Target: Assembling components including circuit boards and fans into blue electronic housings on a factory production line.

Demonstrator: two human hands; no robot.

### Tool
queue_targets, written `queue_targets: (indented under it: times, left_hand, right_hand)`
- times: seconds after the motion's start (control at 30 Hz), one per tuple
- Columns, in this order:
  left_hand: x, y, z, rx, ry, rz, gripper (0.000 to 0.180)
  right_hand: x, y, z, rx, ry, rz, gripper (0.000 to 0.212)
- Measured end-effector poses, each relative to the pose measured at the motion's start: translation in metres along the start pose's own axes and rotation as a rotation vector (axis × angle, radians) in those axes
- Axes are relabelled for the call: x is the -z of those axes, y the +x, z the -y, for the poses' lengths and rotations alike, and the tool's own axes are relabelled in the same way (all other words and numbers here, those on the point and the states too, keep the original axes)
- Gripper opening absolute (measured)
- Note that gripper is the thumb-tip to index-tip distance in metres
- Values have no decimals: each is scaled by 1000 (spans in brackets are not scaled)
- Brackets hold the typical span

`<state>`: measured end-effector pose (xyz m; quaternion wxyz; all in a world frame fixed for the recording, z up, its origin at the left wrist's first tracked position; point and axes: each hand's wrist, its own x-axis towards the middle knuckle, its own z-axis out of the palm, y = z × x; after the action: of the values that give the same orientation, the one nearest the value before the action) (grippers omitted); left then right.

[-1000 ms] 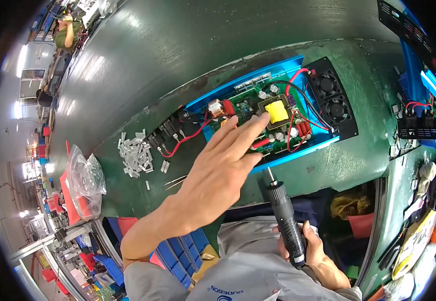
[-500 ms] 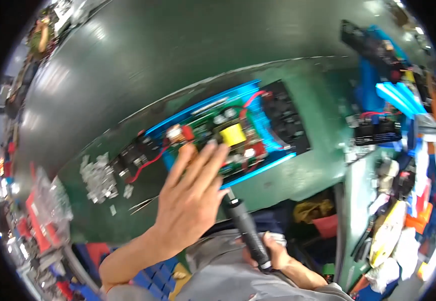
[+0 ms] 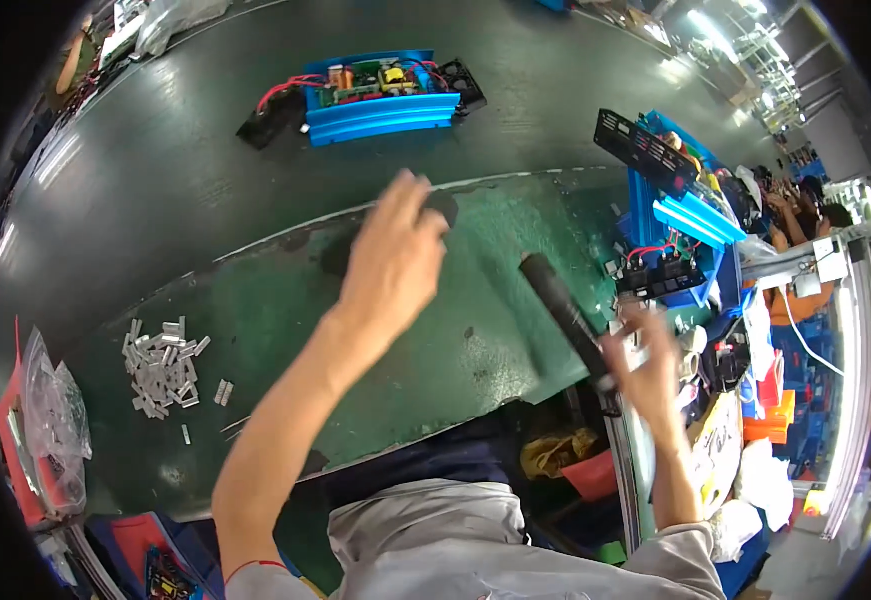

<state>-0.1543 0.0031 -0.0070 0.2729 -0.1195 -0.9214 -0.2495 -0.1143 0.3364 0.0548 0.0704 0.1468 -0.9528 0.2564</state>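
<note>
The left hand (image 3: 397, 255) hangs over the surface (image 3: 465, 350), its grip empty, fingers loosely bent. The blue-cased circuit unit (image 3: 385, 120) lies well beyond it on the far side. The right hand (image 3: 647, 362) is at the near end of 1 black screwdriver (image 3: 563, 308); I cannot tell whether its grip is closed. Any lettering there is too blurred to read.

Passage over green worktop (image 3: 485, 310) between left fingers (image 3: 401, 204) and black screwdriver (image 3: 563, 308)
</note>
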Motion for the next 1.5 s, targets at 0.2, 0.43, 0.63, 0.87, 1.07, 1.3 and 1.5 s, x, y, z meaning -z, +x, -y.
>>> queue_targets:
  times: [0.2,0.43,0.63,0.87,1.07,1.3,1.5]
  left_hand:
    - [52,-73,-13,161,-83,111,21]
    - [109,-142,3,272,-17,28,23]
    - [131,-184,5,375,9,-17,33]
    - [148,-217,19,388,77,-68,33]
    - [153,-215,17,250,117,-92,23]
    - [142,-213,21,263,137,-60,19]
    - [140,-221,15,514,3,-248,17]
  right_hand:
    - [92,100,-74,300,-653,-438,48]
    - [114,144,-92,405,-650,-152,37]
    - [135,183,-104,354,-542,75,43]
    - [152,170,-32,531,-593,125,34]
    - [129,142,56,805,-667,45,30]
    - [25,117,99,1338,-527,297,19]
    - [-52,114,81,1755,-427,398,17]
